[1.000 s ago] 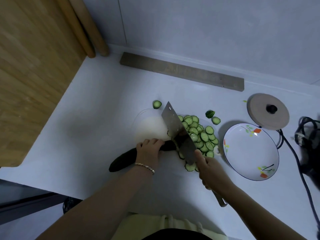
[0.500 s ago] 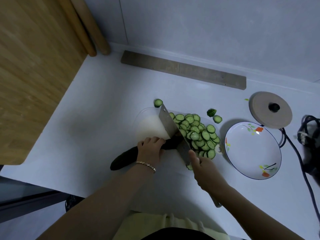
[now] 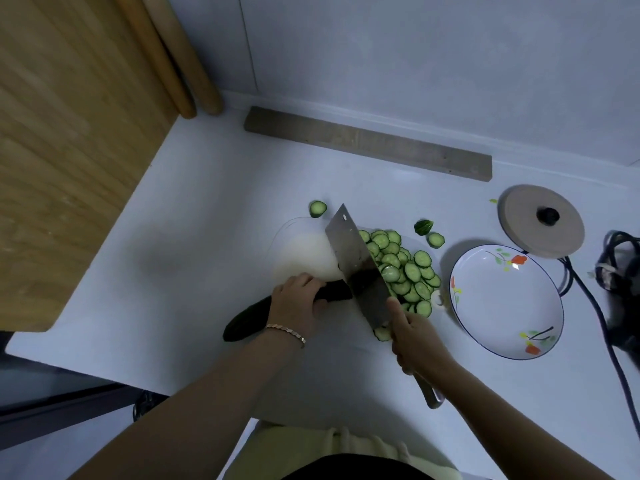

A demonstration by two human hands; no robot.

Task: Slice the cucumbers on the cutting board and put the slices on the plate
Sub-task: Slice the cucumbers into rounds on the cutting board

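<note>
Within the last second the cleaver point(image 3: 353, 258) has been dropped through the cucumber point(image 3: 249, 317) and tilted up again, so another slice is judged added to the pile of slices point(image 3: 412, 268) on the cutting board point(image 3: 301, 251). Its handle is gripped by the right hand point(image 3: 415, 341); the cucumber is held by the left hand point(image 3: 294, 303), fingers curled over it. The plate point(image 3: 502, 299), to the right, remains bare. A white desk point(image 3: 207, 237), a round lid point(image 3: 540, 220) and a grey wall point(image 3: 415, 64) are seen.

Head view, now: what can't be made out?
1. Head view: cucumber cut end, hidden behind the cleaver.
2. Head view: cleaver handle, mostly wrapped by the right hand.
3. Head view: cutting board, right side buried under slices.
4. Head view: dark corded object, cut off by the right edge, blurred.
</note>
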